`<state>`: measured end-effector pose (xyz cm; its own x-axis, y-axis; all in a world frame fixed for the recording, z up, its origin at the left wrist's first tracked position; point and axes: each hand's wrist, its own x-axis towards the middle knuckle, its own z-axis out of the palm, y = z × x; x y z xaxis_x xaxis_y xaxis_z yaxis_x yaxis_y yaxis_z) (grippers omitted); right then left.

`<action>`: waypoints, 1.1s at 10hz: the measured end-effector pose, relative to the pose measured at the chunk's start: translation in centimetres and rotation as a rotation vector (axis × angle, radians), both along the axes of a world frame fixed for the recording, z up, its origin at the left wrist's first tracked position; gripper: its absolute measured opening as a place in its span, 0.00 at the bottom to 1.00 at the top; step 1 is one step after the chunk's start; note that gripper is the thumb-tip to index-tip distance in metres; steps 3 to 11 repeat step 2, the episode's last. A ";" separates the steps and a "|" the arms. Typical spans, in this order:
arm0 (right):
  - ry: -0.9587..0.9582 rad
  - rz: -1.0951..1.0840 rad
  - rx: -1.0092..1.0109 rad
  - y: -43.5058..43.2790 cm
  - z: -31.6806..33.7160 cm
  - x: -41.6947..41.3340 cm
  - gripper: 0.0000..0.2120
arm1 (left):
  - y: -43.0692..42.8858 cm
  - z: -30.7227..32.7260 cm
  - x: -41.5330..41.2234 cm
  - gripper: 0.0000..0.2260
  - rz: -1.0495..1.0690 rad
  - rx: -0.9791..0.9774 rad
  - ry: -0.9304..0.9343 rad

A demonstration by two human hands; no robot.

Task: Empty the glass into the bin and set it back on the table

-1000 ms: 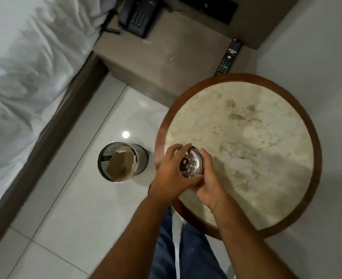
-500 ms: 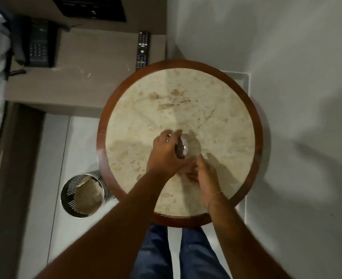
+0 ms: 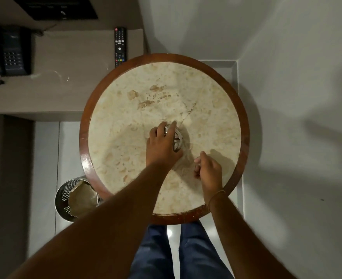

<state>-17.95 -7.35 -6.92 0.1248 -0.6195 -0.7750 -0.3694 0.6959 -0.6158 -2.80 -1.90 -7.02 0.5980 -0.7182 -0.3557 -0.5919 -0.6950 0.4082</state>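
Note:
A clear glass [image 3: 177, 139] stands near the middle of the round marble table [image 3: 206, 109] with a dark wood rim. My left hand [image 3: 162, 146] is wrapped around the glass from the left, fingers curled over its far side. My right hand [image 3: 208, 170] hovers over the table just to the right and nearer me, apart from the glass, fingers loosely curled with nothing in them. The perforated metal bin [image 3: 73, 198] stands on the floor at the table's lower left, a brownish liner or paper inside it.
A low bedside unit [image 3: 65, 77] sits behind the table, holding a black phone [image 3: 8, 53] and a TV remote [image 3: 120, 45]. White walls close in on the right. My legs in blue trousers [image 3: 178, 252] are below the table edge.
The glass has gone from the table's near-left edge to the middle, carried in my left hand. My right hand has come off the glass and drawn back to the right.

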 end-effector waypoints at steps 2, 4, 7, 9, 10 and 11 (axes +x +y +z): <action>0.063 0.216 -0.278 0.2 0.1 -0.9 0.14 | 1.3 0.0 -1.0 0.58 0.004 0.013 0.028; 0.063 0.216 -0.278 0.2 0.1 -0.9 0.14 | 1.3 0.0 -1.0 0.58 0.004 0.013 0.028; 0.063 0.216 -0.278 0.2 0.1 -0.9 0.14 | 1.3 0.0 -1.0 0.58 0.004 0.013 0.028; 0.063 0.216 -0.278 0.2 0.1 -0.9 0.14 | 1.3 0.0 -1.0 0.58 0.004 0.013 0.028; 0.063 0.216 -0.278 0.2 0.1 -0.9 0.14 | 1.3 0.0 -1.0 0.58 0.004 0.013 0.028; 0.063 0.216 -0.278 0.2 0.1 -0.9 0.14 | 1.3 0.0 -1.0 0.58 0.004 0.013 0.028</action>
